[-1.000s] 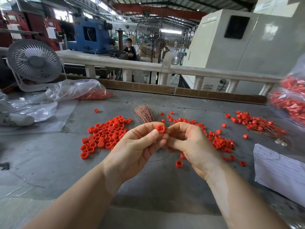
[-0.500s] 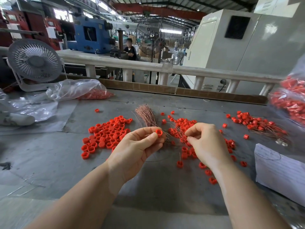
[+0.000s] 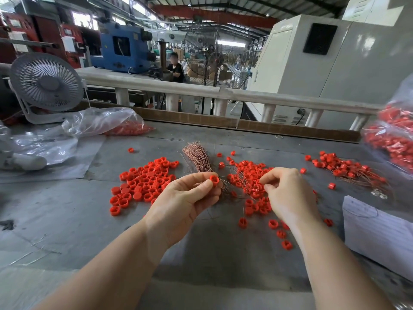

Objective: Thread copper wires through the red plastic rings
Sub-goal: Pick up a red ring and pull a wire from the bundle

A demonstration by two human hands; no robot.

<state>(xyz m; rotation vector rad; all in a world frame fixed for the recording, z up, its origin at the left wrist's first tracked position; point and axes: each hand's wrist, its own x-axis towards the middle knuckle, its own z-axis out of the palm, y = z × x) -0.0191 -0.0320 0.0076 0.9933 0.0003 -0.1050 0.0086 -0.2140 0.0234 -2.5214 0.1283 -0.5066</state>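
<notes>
Here, mid-frame, the left hand (image 3: pixel 187 198) pinches a red ring (image 3: pixel 214 180); the right hand (image 3: pixel 288 193), fingers curled, maybe pinches a wire that could slip out.

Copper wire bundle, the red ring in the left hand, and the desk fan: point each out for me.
Copper wire bundle (image 3: pixel 197 158): head view, on the fanned strands above the left hand.
Red ring (image 3: pixel 214 180): head view, on its rim at the fingertips.
Desk fan (image 3: pixel 45 82): head view, on the grille's hub.

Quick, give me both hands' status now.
Left hand: pinching one red ring.
Right hand: fingers curled over the threaded rings; a wire grip cannot be told.
</notes>
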